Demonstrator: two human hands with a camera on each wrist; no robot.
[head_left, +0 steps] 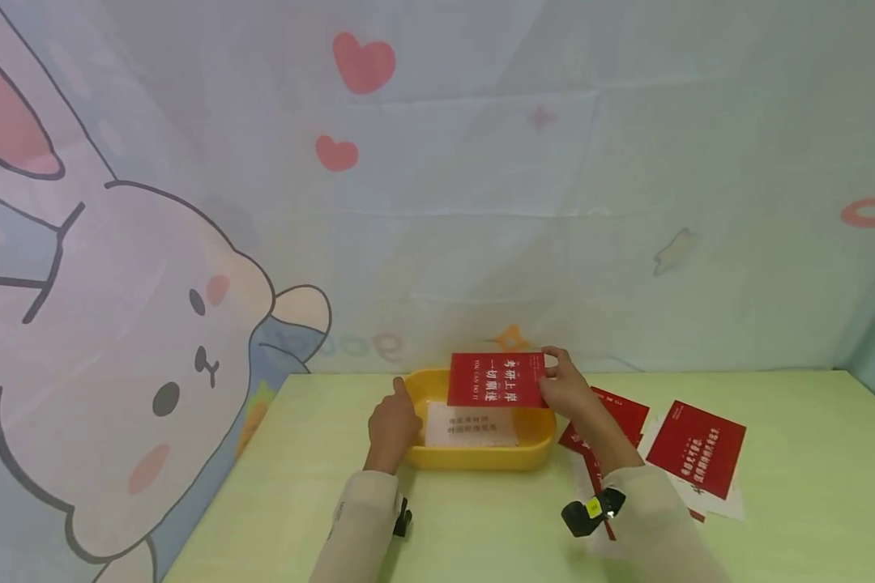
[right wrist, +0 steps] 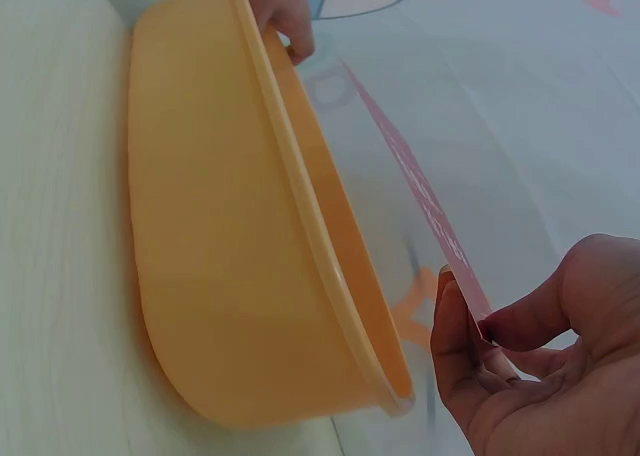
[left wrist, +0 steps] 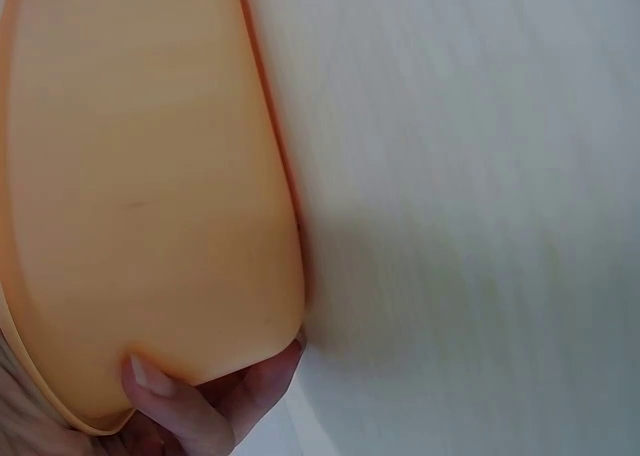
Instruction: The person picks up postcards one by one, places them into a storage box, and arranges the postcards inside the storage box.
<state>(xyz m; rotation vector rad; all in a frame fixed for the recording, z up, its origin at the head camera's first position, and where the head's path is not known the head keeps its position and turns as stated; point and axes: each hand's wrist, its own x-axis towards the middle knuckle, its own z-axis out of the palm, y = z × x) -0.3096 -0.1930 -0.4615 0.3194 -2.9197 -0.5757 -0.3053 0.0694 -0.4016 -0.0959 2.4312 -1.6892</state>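
Head view: right hand [head_left: 569,385] pinches a red card [head_left: 494,379] by its right edge, held above the yellow tub [head_left: 481,457]. Left hand [head_left: 392,421] grips the tub's left rim. White card [head_left: 470,427] lies inside; more red cards [head_left: 696,447] lie on the table [head_left: 795,486] to the right.
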